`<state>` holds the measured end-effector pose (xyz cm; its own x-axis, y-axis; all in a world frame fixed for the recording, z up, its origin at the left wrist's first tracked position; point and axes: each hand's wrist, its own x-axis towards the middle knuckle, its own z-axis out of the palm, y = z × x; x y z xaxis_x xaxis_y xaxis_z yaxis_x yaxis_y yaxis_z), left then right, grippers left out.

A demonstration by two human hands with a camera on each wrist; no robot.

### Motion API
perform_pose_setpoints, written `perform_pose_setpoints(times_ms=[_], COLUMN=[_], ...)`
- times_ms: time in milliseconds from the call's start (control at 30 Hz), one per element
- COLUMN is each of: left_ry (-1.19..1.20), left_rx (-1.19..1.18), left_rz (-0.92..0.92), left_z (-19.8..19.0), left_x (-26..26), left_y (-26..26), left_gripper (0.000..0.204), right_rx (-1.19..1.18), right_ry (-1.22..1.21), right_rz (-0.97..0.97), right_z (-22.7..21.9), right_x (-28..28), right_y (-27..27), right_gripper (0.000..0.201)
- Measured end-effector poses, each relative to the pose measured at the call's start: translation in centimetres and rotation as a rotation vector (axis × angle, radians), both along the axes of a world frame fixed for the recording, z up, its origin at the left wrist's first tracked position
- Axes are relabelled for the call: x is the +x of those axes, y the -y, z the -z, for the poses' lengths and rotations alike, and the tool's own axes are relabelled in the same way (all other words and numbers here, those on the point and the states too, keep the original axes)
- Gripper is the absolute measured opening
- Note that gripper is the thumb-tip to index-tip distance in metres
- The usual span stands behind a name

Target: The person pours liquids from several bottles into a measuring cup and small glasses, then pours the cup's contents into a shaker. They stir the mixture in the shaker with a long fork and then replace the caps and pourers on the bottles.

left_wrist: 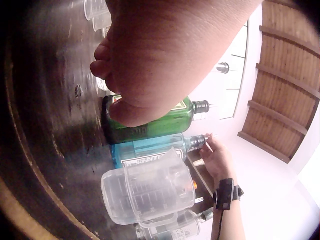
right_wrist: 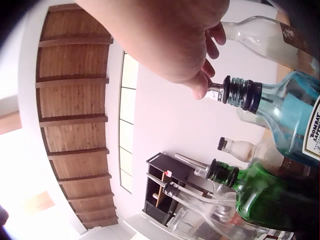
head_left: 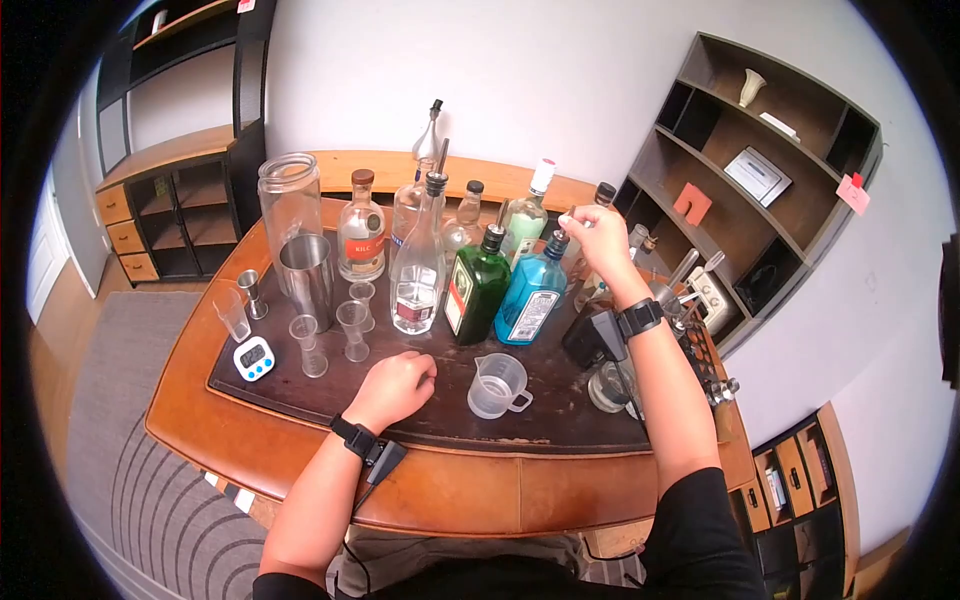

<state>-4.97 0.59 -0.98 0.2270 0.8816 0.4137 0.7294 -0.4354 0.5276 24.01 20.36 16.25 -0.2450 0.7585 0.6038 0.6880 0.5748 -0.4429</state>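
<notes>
My right hand is at the top of a blue gin bottle, its thumb and fingers pinching the metal pour spout in the neck. Upright on the dark tabletop, the bottle has a white label facing me. Resting on the table near the front, my left hand has loosely curled fingers and nothing visible in it. A clear plastic measuring jug stands to its right, in front of the blue bottle. Just left of the blue bottle is a green bottle with its own pourer.
Several clear bottles line the back. On the left stand a metal shaker tin, a tall glass jar, a jigger, small clear cups and a white timer. Bar tools crowd the right side.
</notes>
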Motion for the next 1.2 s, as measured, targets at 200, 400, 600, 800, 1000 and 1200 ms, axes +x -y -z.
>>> perform_pose_setpoints(times_ms=[200,400,600,800,1000,1200], left_ry=[-0.003,0.000,0.007,-0.008,0.018,-0.001], left_rx=[0.003,-0.016,-0.043,-0.029,0.000,-0.001], left_rz=[-0.002,-0.007,-0.014,-0.004,-0.009,-0.011], left_z=[-0.1,0.0,-0.3,0.0,-0.1,-0.2], left_x=[0.0,0.0,0.1,0.1,-0.1,-0.1], left_y=[0.1,0.0,0.2,0.1,0.1,0.2], left_gripper=[0.011,0.012,0.012,0.012,0.012,0.012], right_rx=[0.023,-0.027,0.420,0.098,-0.097,-0.098], right_ry=[-0.040,-0.113,-0.063,-0.009,-0.051,-0.065], right_rz=[0.015,0.028,0.042,-0.113,-0.140,-0.104], right_z=[-0.4,-0.5,-2.1,-0.4,1.8,1.4], right_x=[-0.1,-0.2,-1.6,-7.9,-9.0,-9.0], right_y=[0.2,-0.2,1.7,6.3,1.9,1.9], right_gripper=[0.022,0.025,0.038,0.036,0.026,0.022])
